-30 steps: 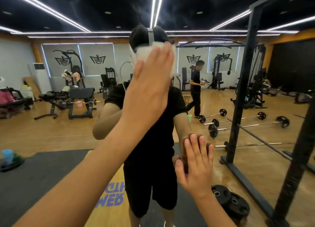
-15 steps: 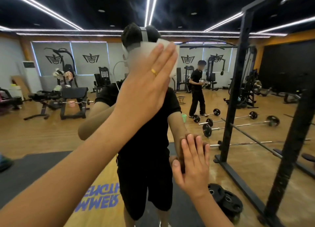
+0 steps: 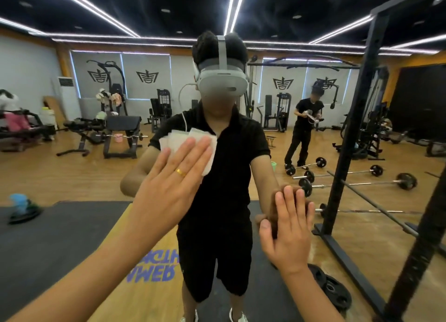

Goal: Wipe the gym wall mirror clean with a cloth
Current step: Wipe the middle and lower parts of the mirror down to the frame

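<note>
The left hand [image 3: 172, 184], pressed flat on the folded white cloth [image 3: 185, 138], has slid down the gym wall mirror [image 3: 72, 176] from the reflected head to the reflected chest. The reflected grey headset [image 3: 223, 83] is now uncovered.

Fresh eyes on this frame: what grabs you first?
The left hand, just left of centre, presses a white cloth flat against the mirror. Behind it, the reflected person in black, wearing a white headset, fills the middle. At lower right, the right hand lies flat on the glass, and a black rack frame stands along the right side.
</note>
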### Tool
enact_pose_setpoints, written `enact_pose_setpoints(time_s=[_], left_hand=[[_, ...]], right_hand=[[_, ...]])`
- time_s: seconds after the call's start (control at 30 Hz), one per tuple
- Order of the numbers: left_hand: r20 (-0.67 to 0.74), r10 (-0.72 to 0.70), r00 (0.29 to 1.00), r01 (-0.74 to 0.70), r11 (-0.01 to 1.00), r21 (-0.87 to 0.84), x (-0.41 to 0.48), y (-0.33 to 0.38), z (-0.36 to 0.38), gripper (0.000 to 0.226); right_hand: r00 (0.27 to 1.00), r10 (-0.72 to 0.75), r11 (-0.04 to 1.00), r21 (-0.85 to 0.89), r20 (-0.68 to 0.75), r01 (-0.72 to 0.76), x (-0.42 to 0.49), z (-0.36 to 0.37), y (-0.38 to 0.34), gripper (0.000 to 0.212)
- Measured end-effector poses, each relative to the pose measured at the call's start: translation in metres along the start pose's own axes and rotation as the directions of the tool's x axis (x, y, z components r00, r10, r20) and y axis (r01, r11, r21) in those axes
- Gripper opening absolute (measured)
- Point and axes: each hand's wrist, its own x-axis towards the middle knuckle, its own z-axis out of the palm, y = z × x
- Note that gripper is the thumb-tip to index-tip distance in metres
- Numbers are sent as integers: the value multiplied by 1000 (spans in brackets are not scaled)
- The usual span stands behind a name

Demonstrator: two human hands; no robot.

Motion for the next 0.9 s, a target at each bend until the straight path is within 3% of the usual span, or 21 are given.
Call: enact_pose_setpoints(time_s=[0.2, 0.37, 0.47, 0.63, 0.7, 0.9], left_hand=[[-144, -286, 947, 254, 945, -205, 53, 19, 0, 58], [-41, -126, 991, 121, 986, -119, -27, 22, 18, 65], [-9, -106, 994, 106, 994, -41, -66, 15, 21, 65], [-32, -129, 991, 125, 987, -99, -65, 17, 19, 65], [-27, -123, 992, 120, 988, -94, -72, 12, 19, 66], [-56, -32, 998, 30, 999, -35, -59, -10, 16, 66]], right_hand=[[1000, 7, 1000, 8, 12, -7, 3, -2, -5, 75], [994, 58, 997, 38, 92, -62, 2, -10, -10, 74], [988, 101, 991, 77, 120, -111, 6, -14, -30, 73], [990, -94, 989, 121, 104, 82, 24, -5, -86, 66], [987, -107, 987, 133, 117, 91, 26, 7, -99, 67], [988, -126, 988, -81, 93, 134, 14, 36, -94, 72]])
